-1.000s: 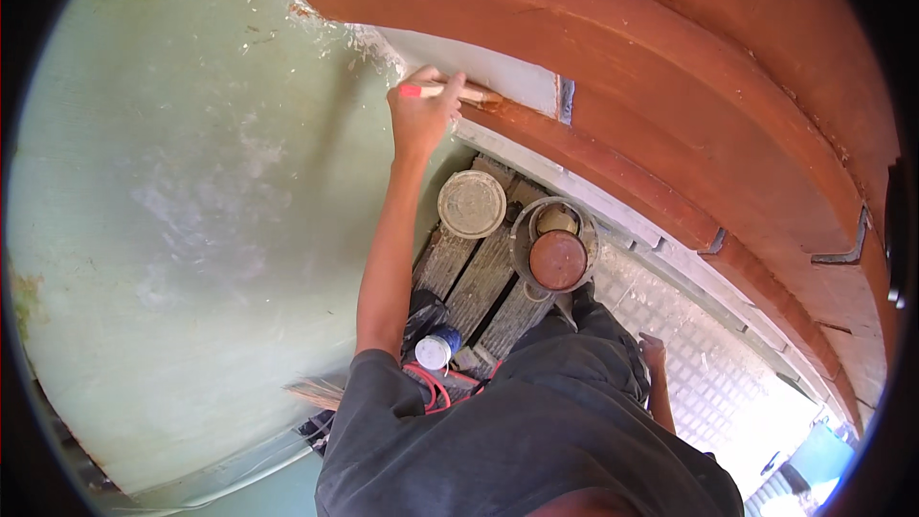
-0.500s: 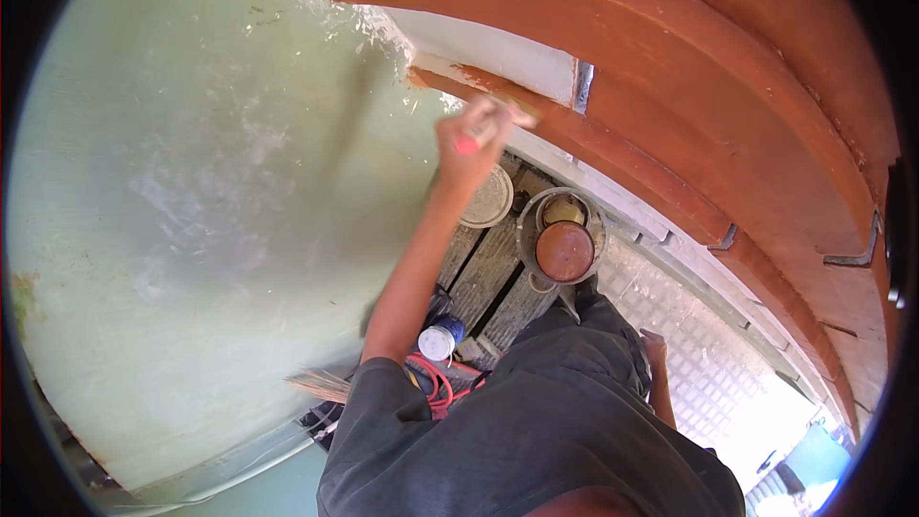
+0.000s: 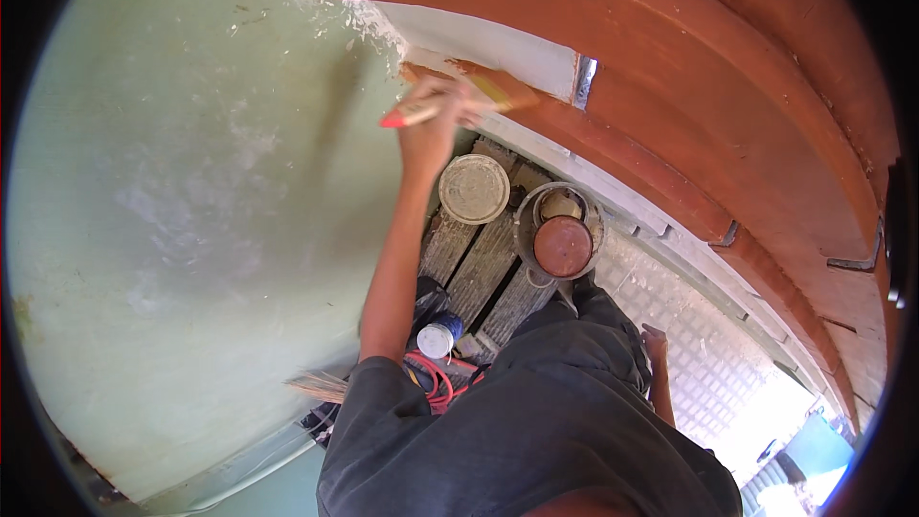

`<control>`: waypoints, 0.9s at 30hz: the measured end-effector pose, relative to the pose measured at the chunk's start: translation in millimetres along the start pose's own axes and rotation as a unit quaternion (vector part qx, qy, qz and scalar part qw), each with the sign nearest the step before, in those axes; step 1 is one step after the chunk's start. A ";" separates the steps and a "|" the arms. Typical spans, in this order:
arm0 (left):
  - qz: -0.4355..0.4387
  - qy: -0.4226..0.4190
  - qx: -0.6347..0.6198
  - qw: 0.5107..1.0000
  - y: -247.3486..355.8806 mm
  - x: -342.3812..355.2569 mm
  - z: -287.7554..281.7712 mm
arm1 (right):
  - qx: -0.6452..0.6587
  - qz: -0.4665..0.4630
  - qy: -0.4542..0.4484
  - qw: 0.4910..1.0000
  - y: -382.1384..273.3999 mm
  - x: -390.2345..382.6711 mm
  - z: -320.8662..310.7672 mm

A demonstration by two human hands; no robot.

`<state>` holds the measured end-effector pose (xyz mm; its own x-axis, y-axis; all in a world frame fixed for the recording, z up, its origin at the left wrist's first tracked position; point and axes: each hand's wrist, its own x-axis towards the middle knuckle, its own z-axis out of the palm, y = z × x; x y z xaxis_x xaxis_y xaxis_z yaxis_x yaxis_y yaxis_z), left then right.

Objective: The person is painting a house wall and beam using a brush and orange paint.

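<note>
My left hand (image 3: 433,120), blurred, is closed around a paintbrush (image 3: 493,91) with a pale handle and a red end. Its bristles reach the narrow reddish-brown ledge (image 3: 613,148) beneath a white panel (image 3: 488,46). Below and to the right, a bucket (image 3: 522,239) holds a round container of reddish-brown paint (image 3: 563,247) beside another small round container. Down by my right thigh hangs my right hand (image 3: 656,340), partly visible, with fingers apart and nothing seen in it.
A pale green curved wall (image 3: 191,325) fills the left side. Broad reddish-brown bands (image 3: 670,67) arch over the right. On wooden planks (image 3: 469,273) stand a round pale lid (image 3: 474,189) and a blue-and-white can (image 3: 438,337), near a red hose (image 3: 442,388) and straw-like bristles (image 3: 321,385).
My left hand and the brush have shifted left, and the brush now lies more level along the ledge. The round pale lid shows more fully. My right hand has stayed by my thigh.
</note>
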<state>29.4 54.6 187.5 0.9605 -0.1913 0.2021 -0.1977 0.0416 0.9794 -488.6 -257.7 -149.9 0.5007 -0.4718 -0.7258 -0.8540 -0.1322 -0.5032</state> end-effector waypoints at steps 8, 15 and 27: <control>0.057 0.026 0.171 0.983 8.9 21.8 -28.5 | 0.005 0.039 0.000 0.999 -31.6 -14.2 0.3; -0.072 -0.091 0.068 0.991 -3.0 8.8 -3.0 | -0.004 0.007 -0.009 1.000 -8.1 -3.5 6.4; -0.138 -0.195 0.093 0.967 42.1 24.1 21.8 | -0.016 -0.135 0.064 0.989 55.5 29.1 32.7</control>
<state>40.0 30.4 233.7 0.8423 -0.5260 -0.1172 -0.0103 -0.2331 0.9724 -516.8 -250.2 -214.2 0.6911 -0.5223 -0.4996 -0.6962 -0.2954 -0.6543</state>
